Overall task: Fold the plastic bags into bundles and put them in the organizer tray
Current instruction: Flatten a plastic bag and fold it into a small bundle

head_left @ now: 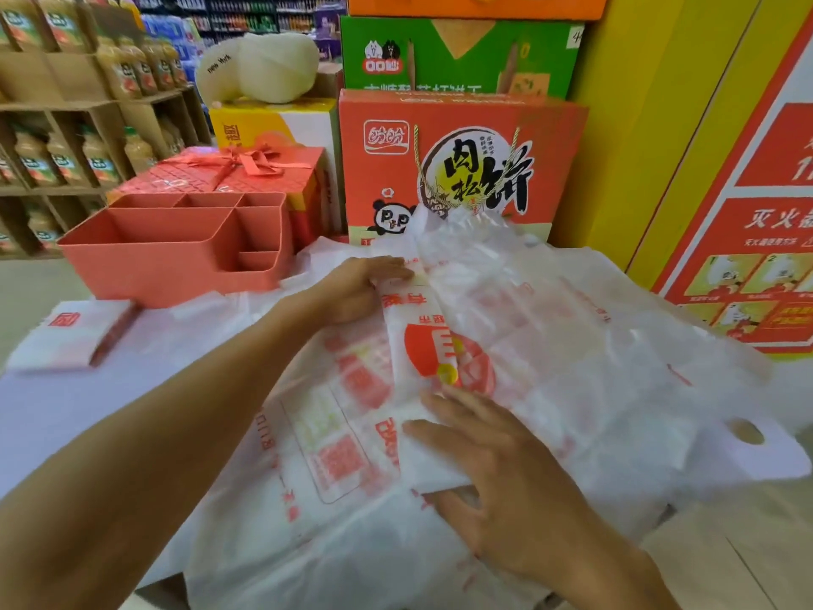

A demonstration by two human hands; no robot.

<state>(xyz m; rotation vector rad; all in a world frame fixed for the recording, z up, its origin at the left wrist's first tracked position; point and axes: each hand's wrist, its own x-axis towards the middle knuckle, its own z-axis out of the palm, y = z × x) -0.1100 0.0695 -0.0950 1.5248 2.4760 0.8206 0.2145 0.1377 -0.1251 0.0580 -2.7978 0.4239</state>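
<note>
1. Left hand (365, 288) presses flat, fingers straight, on the far end of the folded plastic bag (418, 341).
2. Right hand (497, 473), fingers spread and straight, rests on its near end.
3. Bag lies on the loose bag pile (616, 367); organizer tray (176, 266) stands apart, far left.

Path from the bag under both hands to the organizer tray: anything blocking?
Nothing visible blocks it. The folded bag lies under the left hand and right hand; the tray sits far left of it, top open. Only flat bags lie between them. A folded bundle lies near left, off that line.
</note>
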